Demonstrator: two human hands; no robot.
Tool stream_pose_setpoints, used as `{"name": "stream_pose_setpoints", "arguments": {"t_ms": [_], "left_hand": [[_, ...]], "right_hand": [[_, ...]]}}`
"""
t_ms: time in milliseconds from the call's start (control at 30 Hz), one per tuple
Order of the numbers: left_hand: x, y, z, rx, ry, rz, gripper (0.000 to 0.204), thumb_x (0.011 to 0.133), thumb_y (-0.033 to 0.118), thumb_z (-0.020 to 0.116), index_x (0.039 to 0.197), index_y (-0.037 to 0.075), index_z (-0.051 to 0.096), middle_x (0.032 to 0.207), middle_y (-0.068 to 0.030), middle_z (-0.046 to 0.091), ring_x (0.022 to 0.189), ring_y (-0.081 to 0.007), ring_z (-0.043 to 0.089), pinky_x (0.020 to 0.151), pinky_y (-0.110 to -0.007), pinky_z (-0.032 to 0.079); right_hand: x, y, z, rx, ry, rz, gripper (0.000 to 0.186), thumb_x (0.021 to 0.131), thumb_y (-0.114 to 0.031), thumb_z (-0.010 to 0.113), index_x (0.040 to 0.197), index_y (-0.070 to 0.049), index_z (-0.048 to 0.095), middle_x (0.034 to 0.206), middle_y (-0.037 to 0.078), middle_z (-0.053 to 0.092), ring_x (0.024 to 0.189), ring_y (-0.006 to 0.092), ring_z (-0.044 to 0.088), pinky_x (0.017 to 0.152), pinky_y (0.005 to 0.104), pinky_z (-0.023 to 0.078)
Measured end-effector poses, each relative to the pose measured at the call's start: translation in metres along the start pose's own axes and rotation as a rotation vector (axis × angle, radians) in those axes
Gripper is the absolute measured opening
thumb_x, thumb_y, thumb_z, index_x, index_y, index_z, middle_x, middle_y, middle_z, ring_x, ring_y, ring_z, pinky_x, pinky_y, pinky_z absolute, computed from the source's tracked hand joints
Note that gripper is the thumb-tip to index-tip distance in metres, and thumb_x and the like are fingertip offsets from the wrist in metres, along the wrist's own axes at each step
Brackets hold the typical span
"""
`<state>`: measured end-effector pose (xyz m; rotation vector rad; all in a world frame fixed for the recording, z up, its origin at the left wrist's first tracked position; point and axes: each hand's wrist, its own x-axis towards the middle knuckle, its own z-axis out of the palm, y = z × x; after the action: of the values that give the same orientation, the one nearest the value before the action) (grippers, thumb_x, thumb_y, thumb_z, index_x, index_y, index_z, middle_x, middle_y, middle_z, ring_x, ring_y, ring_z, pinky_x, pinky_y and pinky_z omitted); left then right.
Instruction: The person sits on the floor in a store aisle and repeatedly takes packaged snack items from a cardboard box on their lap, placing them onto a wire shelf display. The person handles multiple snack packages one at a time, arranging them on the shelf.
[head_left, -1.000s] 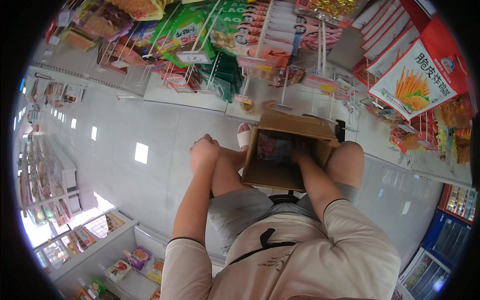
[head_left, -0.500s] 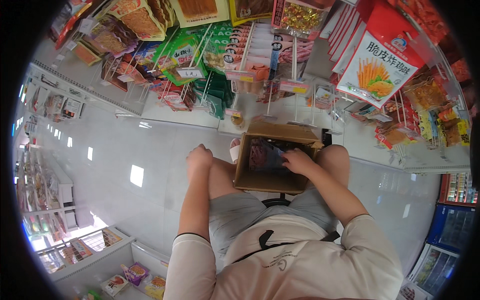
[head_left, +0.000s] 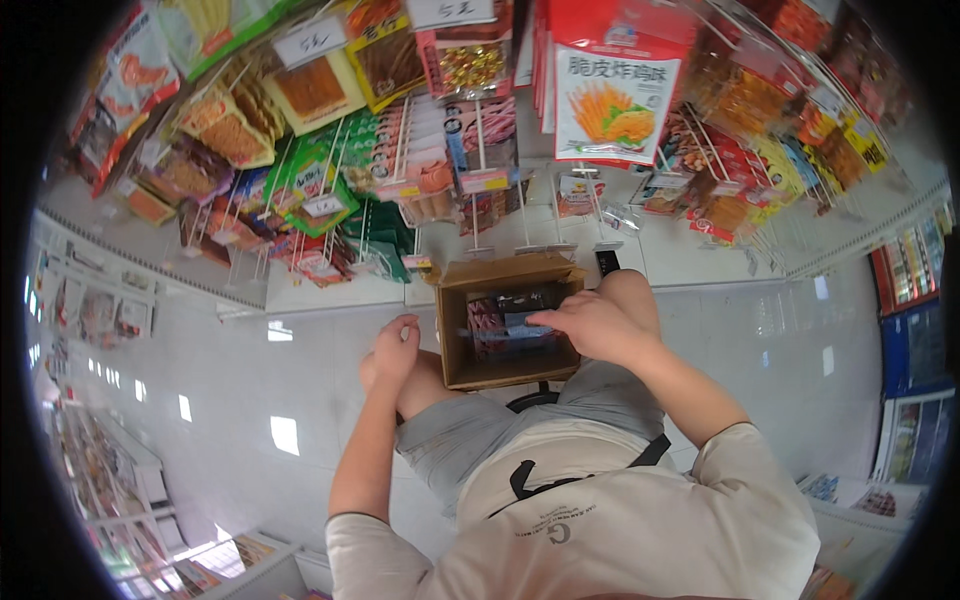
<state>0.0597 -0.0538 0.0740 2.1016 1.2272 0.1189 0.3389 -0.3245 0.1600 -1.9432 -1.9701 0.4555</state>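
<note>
1. Sitting by the store shelves point(head_left: 700, 262), a person has a brown box point(head_left: 508, 381) between the bent knees. The top of the box is open, and a flap sticks out on the side near the shelves.
2. Inside the box are a pink pack point(head_left: 486, 332) on the left and a shiny, bluish bag point(head_left: 518, 328) next to it. It is dark in there, so I cannot count everything.
3. The right hand point(head_left: 598, 328) is over the right edge of the box. One finger points left, over the bluish bag. I cannot tell if the hand is pinching the bag or just touching it.
4. The left hand point(head_left: 390, 352) is by the left knee, outside the box. Its fingers are bent in, and nothing shows in it. I cannot tell if it is closed all the way.
5. Past the box, lots of snack bags hang on hooks. A big red and white bag point(head_left: 612, 105) is up high, and green bags point(head_left: 310, 185) are to the left.
6. A blue fridge point(head_left: 912, 350) is far to the right. The floor point(head_left: 230, 365) is gray and shiny.
</note>
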Motion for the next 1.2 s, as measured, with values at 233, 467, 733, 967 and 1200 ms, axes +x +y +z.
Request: {"name": "stream_pose_setpoints", "arguments": {"t_ms": [233, 467, 733, 967, 1200], "left_hand": [[-0.013, 0.033, 0.009, -0.909, -0.481, -0.145, 0.048, 0.113, 0.041, 0.054, 0.147, 0.008, 0.058, 0.139, -0.0130, 0.071, 0.127, -0.0279, 0.068, 0.105, -0.044, 0.055], [-0.091, 0.117, 0.055, -1.422, -0.849, 0.114, 0.061, 0.108, 0.044, 0.065, 0.153, 0.005, 0.048, 0.142, -0.0111, 0.066, 0.127, -0.0243, 0.067, 0.105, -0.043, 0.056], [-0.082, 0.107, 0.067, -1.408, -0.598, 0.019, 0.033, 0.107, 0.021, 0.070, 0.135, 0.005, 0.063, 0.126, -0.0064, 0.074, 0.109, -0.0182, 0.072, 0.099, -0.038, 0.059], [-0.026, 0.109, 0.069, -1.246, -0.302, -0.008, 0.028, 0.110, 0.018, 0.065, 0.135, 0.007, 0.062, 0.122, -0.0025, 0.071, 0.109, -0.0155, 0.068, 0.096, -0.035, 0.056], [0.061, 0.108, 0.074, -1.404, -0.212, -0.106, 0.028, 0.109, 0.017, 0.066, 0.136, 0.011, 0.064, 0.127, 0.0003, 0.070, 0.114, -0.0157, 0.064, 0.102, -0.035, 0.050]], "right_hand": [[-0.001, -0.054, -0.067, 0.197, 0.260, -0.343, 0.030, 0.081, 0.008, 0.069, 0.102, -0.012, 0.076, 0.114, 0.004, 0.077, 0.123, 0.0291, 0.066, 0.118, 0.0504, 0.046], [-0.016, -0.065, -0.059, 0.559, 0.471, -0.308, 0.034, 0.079, 0.018, 0.061, 0.096, -0.009, 0.073, 0.118, 0.006, 0.078, 0.134, 0.0371, 0.061, 0.124, 0.0565, 0.037], [-0.044, -0.039, -0.042, 0.328, 0.782, 0.230, 0.042, 0.089, -0.010, 0.077, 0.130, -0.010, 0.069, 0.152, 0.016, 0.059, 0.140, 0.0355, 0.058, 0.111, 0.0461, 0.048], [-0.088, 0.097, 0.058, 0.026, 0.520, 0.506, 0.057, 0.092, -0.041, 0.078, 0.141, -0.014, 0.064, 0.150, 0.017, 0.058, 0.140, 0.0421, 0.050, 0.117, 0.0496, 0.042], [-0.098, 0.152, 0.093, -0.022, 0.313, 0.612, 0.059, 0.087, -0.044, 0.074, 0.139, -0.019, 0.066, 0.162, 0.015, 0.044, 0.151, 0.0418, 0.034, 0.120, 0.0632, 0.031]]}}
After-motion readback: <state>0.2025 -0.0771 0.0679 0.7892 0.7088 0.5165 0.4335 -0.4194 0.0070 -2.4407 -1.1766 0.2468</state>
